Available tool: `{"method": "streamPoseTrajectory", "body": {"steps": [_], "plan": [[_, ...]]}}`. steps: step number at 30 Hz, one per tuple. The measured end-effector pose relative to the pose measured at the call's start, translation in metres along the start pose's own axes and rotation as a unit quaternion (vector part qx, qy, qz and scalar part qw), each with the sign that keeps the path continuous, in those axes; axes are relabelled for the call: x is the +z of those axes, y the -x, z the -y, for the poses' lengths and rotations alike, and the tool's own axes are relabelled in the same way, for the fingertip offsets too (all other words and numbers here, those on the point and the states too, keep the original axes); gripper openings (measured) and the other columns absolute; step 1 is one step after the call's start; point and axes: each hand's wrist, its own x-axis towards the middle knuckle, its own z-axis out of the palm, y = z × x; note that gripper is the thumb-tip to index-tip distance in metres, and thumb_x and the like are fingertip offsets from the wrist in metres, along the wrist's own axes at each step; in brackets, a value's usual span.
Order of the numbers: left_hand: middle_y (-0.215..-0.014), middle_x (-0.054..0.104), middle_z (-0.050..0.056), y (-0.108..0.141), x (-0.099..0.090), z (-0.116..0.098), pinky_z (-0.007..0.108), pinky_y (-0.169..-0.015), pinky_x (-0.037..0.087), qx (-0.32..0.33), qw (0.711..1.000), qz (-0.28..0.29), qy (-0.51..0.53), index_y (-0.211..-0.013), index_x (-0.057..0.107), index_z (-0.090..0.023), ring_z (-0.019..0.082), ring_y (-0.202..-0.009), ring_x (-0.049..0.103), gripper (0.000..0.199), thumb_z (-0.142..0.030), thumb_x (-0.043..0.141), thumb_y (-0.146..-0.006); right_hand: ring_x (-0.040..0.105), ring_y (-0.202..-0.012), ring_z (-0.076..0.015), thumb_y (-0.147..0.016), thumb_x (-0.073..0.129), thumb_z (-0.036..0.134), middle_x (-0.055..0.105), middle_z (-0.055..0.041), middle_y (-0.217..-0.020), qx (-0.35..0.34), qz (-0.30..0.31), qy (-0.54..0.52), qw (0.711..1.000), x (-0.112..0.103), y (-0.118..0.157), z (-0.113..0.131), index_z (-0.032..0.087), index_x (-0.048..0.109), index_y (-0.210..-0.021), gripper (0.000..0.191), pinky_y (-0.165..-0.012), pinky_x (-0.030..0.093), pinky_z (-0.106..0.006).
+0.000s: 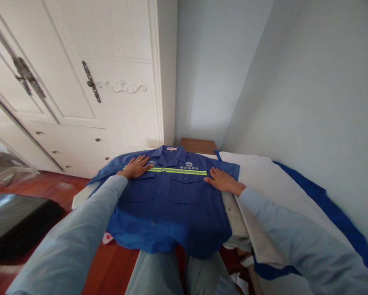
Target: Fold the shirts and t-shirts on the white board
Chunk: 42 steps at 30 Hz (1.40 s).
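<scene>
A blue short-sleeved work shirt (159, 205) lies spread front side up, its collar away from me and its lower edge hanging toward my knees. A yellow-green reflective stripe crosses its chest, with white lettering and a logo above it. My left hand (137, 166) rests flat on the left chest side, fingers spread over the stripe's end. Near the right sleeve, my right hand (222, 180) lies on the shirt with its fingers apart. Neither hand grips the cloth. The surface under the shirt is mostly hidden.
A white wardrobe (128, 123) stands at the back left. White and blue cloth (270, 176) lies at the right by the grey wall. A small brown wooden piece (198, 145) is behind the collar. A dark ridged object (18, 221) rests on the red floor at the left.
</scene>
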Motion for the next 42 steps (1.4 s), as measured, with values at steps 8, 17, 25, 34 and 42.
{"method": "streamPoseTrajectory", "body": {"steps": [8, 17, 25, 34, 42], "plan": [[-0.164, 0.035, 0.02, 0.005, -0.014, -0.013, 0.059, -0.121, 0.024, 0.006, 0.998, -0.03, -0.047, -0.153, 0.046, -0.016, 0.035, -0.155, 0.025, 0.065, -0.055, 0.034, -0.103, 0.041, -0.146, -0.0411, -0.101, 0.032, 0.065, 0.044, -0.0299, -0.155, -0.053, -0.108, 0.019, 0.993, -0.003, 0.038, 0.008, -0.002, 0.042, -0.151, 0.084, -0.117, 0.037, -0.058], [-0.146, 0.058, 0.019, 0.081, -0.02, -0.096, 0.047, -0.116, 0.039, 0.105, 0.976, -0.189, -0.021, -0.134, 0.062, -0.012, 0.033, -0.143, 0.046, 0.059, -0.053, 0.032, -0.105, 0.032, -0.152, -0.0333, -0.101, 0.047, 0.059, 0.038, -0.0203, -0.162, -0.269, -0.163, -0.036, 0.949, 0.018, 0.13, 0.087, 0.012, 0.036, -0.158, 0.075, -0.121, 0.034, -0.055], [-0.159, 0.044, 0.018, 0.178, 0.034, -0.064, 0.053, -0.123, 0.03, 0.113, 0.981, -0.155, 0.019, -0.151, 0.048, -0.014, 0.034, -0.152, 0.031, 0.07, -0.062, 0.034, -0.102, 0.036, -0.15, -0.0345, -0.097, 0.061, 0.032, 0.037, -0.0192, -0.163, -0.253, -0.155, 0.022, 0.955, 0.042, 0.149, 0.072, 0.013, 0.036, -0.158, 0.069, -0.119, 0.037, -0.055], [-0.164, 0.035, 0.015, 0.168, 0.034, -0.014, 0.05, -0.126, 0.023, 0.124, 0.985, -0.116, 0.012, -0.159, 0.036, -0.013, 0.029, -0.154, 0.028, 0.073, -0.06, 0.025, -0.103, 0.033, -0.151, -0.0355, -0.092, 0.065, 0.025, 0.031, -0.0186, -0.166, -0.238, -0.161, 0.035, 0.957, 0.053, 0.163, 0.039, 0.016, 0.013, -0.165, 0.089, -0.12, 0.037, -0.055], [-0.165, 0.034, 0.011, 0.163, 0.032, -0.005, 0.049, -0.126, 0.022, 0.132, 0.986, -0.099, 0.025, -0.158, 0.038, -0.019, 0.027, -0.154, 0.027, 0.069, -0.058, 0.028, -0.103, 0.035, -0.15, -0.034, -0.088, 0.042, -0.001, 0.034, -0.018, -0.164, -0.179, -0.168, 0.016, 0.969, 0.052, 0.181, 0.035, 0.018, 0.014, -0.165, 0.083, -0.119, 0.038, -0.057]]}}
